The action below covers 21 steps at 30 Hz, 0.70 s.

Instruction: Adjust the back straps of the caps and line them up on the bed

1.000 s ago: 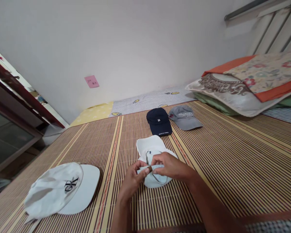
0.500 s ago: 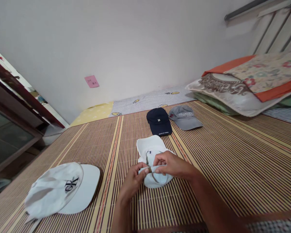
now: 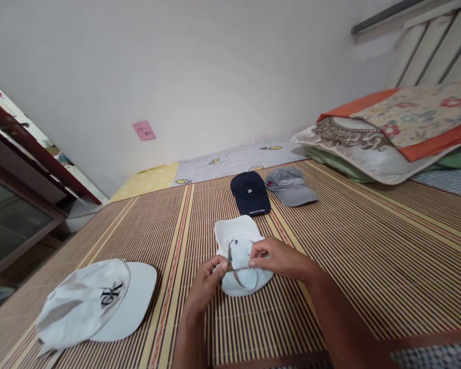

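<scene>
A pale white baseball cap lies on the striped mat between my hands, its brim pointing away from me and its back strap toward me. My left hand pinches the left part of the strap, near a small brownish buckle. The right end of the strap is between the thumb and fingers of my right hand. Beyond the brim sits a navy cap, with a grey cap beside it on the right. To the left rests a larger white cap with black letters on its front.
The striped bamboo mat covers the bed. Pillows, one with an orange and floral cover, are stacked at the back right. A pink note is stuck on the wall. A glass-fronted cabinet stands at the far left.
My hands have moved apart along the strap: the right slid a little right, the left a little left. The strap between them now shows stretched out. The view shifted slightly.
</scene>
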Motion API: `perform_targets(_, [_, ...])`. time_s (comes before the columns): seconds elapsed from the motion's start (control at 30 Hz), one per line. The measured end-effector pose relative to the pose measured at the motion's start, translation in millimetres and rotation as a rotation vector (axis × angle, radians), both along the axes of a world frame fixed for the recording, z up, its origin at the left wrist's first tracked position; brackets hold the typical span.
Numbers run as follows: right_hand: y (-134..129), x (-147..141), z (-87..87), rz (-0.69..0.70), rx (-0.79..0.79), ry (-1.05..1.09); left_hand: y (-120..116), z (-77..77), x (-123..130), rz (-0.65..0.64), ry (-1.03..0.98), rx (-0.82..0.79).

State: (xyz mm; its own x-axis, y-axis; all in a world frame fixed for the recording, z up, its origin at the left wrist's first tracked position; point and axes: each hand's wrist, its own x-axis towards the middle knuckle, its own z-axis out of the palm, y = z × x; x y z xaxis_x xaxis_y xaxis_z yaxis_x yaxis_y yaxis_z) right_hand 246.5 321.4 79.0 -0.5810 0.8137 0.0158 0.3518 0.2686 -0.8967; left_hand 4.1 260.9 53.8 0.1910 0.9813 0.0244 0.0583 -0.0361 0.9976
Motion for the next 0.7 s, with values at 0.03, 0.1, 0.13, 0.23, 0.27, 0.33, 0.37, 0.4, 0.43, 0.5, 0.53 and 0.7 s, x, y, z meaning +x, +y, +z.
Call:
perform_targets(0.03, [0, 1, 0.8, -0.005, 0.008, -0.012, 0, 0.5, -1, 0.01, 0.001, -0.002])
perform_targets(0.1, [-1, 2, 3.5, -0.015, 0.012, -0.016, 1, 2.3, -2, 0.024, 0.014, -0.002])
perform_targets(0.13, [-1, 3, 5.2, -0.021, 0.01, -0.014, 2, 3.6, -3, 0.025, 0.024, -0.003])
perform_targets(0.23, [-2, 5, 8.8, -0.045, -0.003, -0.003, 3, 7.4, -7, 0.008, 0.058, -0.029])
perform_targets(0.27, [-2, 6, 9.1, -0.053, -0.012, 0.003, 3, 8.3, -8, 0.003, 0.066, -0.043])
perform_targets(0.33, [-1, 6, 8.4, -0.058, -0.04, 0.027, 4, 8.8, -12, -0.001, 0.081, -0.054])
perform_targets(0.37, [-1, 6, 7.7, -0.06, -0.052, 0.039, 4, 8.3, -13, 0.003, 0.084, -0.048])
perform_targets(0.4, [0, 5, 7.1, -0.062, -0.057, 0.047, 5, 7.3, -14, 0.006, 0.086, -0.04])
perform_targets(0.43, [0, 5, 6.6, -0.066, -0.055, 0.05, 5, 5.8, -16, 0.009, 0.086, -0.032])
perform_targets(0.5, [1, 3, 5.9, -0.085, -0.039, 0.049, 7, 1.8, -17, 0.015, 0.077, -0.026])
perform_targets(0.53, [1, 3, 5.6, -0.096, -0.03, 0.05, 7, -0.3, -17, 0.018, 0.065, -0.026])
perform_targets(0.7, [5, 4, 1.8, -0.15, 0.054, 0.085, 12, -6.8, -16, 0.057, -0.004, -0.01])
